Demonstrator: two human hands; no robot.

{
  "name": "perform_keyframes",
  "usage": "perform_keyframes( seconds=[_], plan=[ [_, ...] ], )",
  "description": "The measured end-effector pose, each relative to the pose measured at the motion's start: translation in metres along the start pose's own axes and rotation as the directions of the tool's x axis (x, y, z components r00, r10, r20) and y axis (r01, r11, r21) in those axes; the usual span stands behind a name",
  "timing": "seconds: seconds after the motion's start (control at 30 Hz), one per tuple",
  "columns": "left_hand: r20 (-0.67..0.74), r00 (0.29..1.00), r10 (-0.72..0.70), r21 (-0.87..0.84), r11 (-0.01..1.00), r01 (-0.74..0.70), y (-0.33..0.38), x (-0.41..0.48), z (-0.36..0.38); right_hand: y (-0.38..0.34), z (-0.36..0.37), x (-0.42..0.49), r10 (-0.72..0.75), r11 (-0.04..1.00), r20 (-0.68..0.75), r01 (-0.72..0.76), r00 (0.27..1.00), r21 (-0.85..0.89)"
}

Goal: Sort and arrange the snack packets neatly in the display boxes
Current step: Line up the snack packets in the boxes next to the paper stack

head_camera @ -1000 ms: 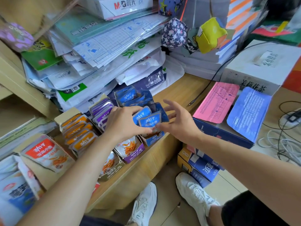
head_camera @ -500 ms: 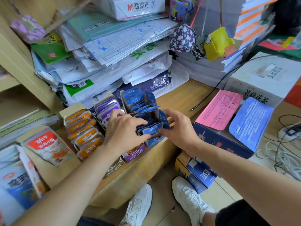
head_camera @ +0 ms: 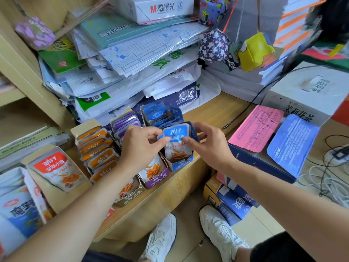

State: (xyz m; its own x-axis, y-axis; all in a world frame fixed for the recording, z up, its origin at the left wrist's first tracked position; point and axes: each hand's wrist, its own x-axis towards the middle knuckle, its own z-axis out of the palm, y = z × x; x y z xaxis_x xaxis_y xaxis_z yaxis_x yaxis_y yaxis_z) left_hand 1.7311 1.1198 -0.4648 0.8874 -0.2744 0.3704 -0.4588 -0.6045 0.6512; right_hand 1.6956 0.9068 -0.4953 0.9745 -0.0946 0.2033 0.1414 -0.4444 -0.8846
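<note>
Over the blue box [head_camera: 181, 165], left hand [head_camera: 140, 148] and right hand [head_camera: 211, 148] fingers [head_camera: 198, 127] pinch an upright blue packet [head_camera: 176, 143].

Bright, even light all over, shadows soft and faint. A pale sheen sits on the plastic-wrapped papers [head_camera: 136, 52]. Centre's crisp, print on the blue packet [head_camera: 176, 133] reads clean; the wooden shelf [head_camera: 24, 72] bows at the left edge, corners soft.

"M&G 晨光" and "70" on white paper box [head_camera: 162, 8], "茉莉花茶" on white carton [head_camera: 300, 112], "深海小鱼" on blue packet [head_camera: 176, 137]
</note>
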Motion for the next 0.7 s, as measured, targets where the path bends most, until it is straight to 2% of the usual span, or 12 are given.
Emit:
perform_keyframes(
  seconds=[0.07,0.2,0.27,0.4,0.47,0.57,0.7],
  plan=[
    [0.016,1.000,-0.018,0.018,1.000,0.018,0.000,0.000,0.000,-0.001,0.000,0.001,-0.001,1.000,0.012,0.001,1.000,-0.025],
    [0.057,0.998,-0.034,0.263,0.965,0.018,-0.006,-0.005,-0.003,0.000,0.001,0.000,0.002,0.996,0.039,0.001,0.999,-0.088],
    [0.025,0.999,0.039,0.333,0.942,-0.045,-0.001,-0.008,-0.006,-0.002,0.001,0.000,-0.015,0.993,0.038,0.020,0.999,-0.118],
    [-0.023,0.978,0.206,0.353,0.917,-0.185,0.018,-0.018,0.001,-0.003,-0.004,0.005,-0.018,0.987,0.047,0.026,0.999,-0.159],
    [-0.002,0.966,0.257,0.357,0.903,-0.240,0.021,-0.020,0.009,-0.003,-0.013,0.010,0.021,0.995,0.067,-0.014,0.998,-0.098],
    [0.040,0.965,0.260,0.334,0.906,-0.258,0.017,-0.022,0.017,-0.001,-0.031,0.018,0.067,0.998,0.002,-0.067,0.998,-0.011],
    [0.062,0.958,0.280,0.335,0.898,-0.285,0.015,-0.022,0.016,-0.008,-0.048,0.023,0.049,0.999,-0.084,-0.049,0.995,0.012]
  ],
)
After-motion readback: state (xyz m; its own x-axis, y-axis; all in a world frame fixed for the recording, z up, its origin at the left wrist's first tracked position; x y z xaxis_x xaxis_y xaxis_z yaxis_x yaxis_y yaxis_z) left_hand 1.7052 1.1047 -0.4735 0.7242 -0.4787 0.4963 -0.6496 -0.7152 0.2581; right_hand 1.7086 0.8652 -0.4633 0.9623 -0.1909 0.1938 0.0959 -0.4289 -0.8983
